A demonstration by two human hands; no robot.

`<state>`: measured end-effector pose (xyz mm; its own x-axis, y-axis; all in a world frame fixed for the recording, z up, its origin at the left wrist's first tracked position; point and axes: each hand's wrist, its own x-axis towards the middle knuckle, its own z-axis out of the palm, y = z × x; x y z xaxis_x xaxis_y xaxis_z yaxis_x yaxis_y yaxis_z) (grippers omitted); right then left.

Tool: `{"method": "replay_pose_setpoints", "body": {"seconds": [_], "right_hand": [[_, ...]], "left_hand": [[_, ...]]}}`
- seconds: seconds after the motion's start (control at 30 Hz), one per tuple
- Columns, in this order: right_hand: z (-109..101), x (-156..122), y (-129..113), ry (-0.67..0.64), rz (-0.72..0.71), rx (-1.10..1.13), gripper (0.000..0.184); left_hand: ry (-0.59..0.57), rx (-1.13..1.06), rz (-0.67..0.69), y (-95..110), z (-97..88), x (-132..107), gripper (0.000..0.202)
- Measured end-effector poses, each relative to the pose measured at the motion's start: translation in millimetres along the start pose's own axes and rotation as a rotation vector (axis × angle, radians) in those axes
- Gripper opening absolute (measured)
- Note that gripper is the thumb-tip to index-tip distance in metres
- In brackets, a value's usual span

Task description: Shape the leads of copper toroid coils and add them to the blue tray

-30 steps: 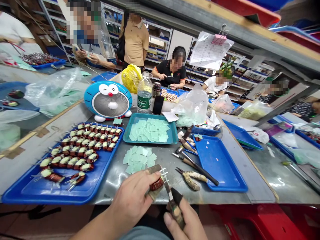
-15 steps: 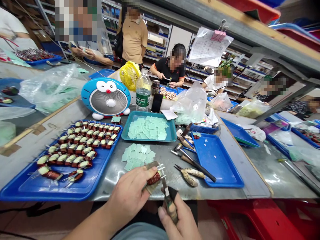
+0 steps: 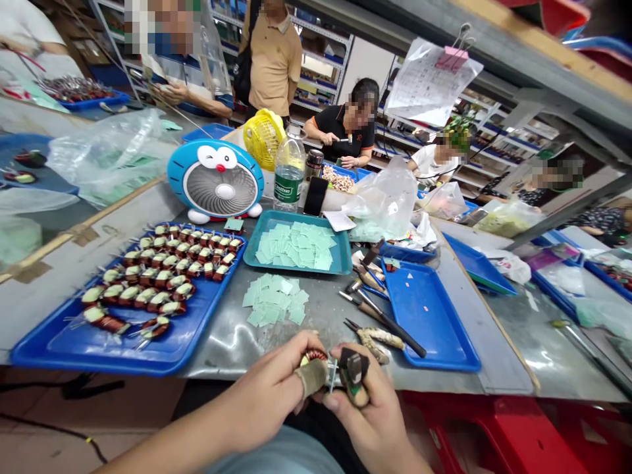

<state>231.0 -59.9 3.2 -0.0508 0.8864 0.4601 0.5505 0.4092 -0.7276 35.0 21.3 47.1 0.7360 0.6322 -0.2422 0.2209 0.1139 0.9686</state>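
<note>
Near the table's front edge, my left hand (image 3: 276, 382) is closed around a coil wound with copper-coloured wire (image 3: 315, 356). A tan wrap covers its thumb. My right hand (image 3: 378, 408) meets it from the right, fingers closed on a hand tool with a worn tan and green handle (image 3: 359, 395); the tool's working end is hidden. Between both hands' fingertips stands a thin pale piece (image 3: 332, 375), seen edge-on beside the coil's leads. Beyond them, a loose pile of light green square cards (image 3: 276, 299) lies on the metal table.
A blue tray (image 3: 148, 349) holds rows of similar coils at left. A teal tray (image 3: 249, 258) carries more green cards. Pliers (image 3: 378, 342), a hammer (image 3: 390, 322) and another blue tray (image 3: 434, 316) lie at right. Behind stand a cartoon-faced fan (image 3: 217, 178), a bottle (image 3: 289, 178) and several co-workers.
My right hand has risen and closed in on the left, its fingertips now at the coil's leads. The tool has turned and its blade no longer shows. The camera view has shifted slightly.
</note>
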Motion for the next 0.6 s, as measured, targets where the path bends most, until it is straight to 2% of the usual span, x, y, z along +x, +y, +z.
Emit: {"method": "replay_pose_setpoints", "body": {"seconds": [0.07, 0.3, 0.6], "right_hand": [[1, 2, -1, 0.007, -0.032, -0.020, 0.038], [0, 2, -6, 0.080, -0.175, -0.140, 0.031], [-3, 4, -4, 0.066, -0.209, -0.218, 0.032]], "left_hand": [[0.005, 0.022, -0.003, -1, 3.1, -2, 0.018], [0.128, -0.038, 0.152, -9, 20.4, -1, 0.012], [0.047, -0.074, 0.110, -7, 21.7, 2, 0.014]]}}
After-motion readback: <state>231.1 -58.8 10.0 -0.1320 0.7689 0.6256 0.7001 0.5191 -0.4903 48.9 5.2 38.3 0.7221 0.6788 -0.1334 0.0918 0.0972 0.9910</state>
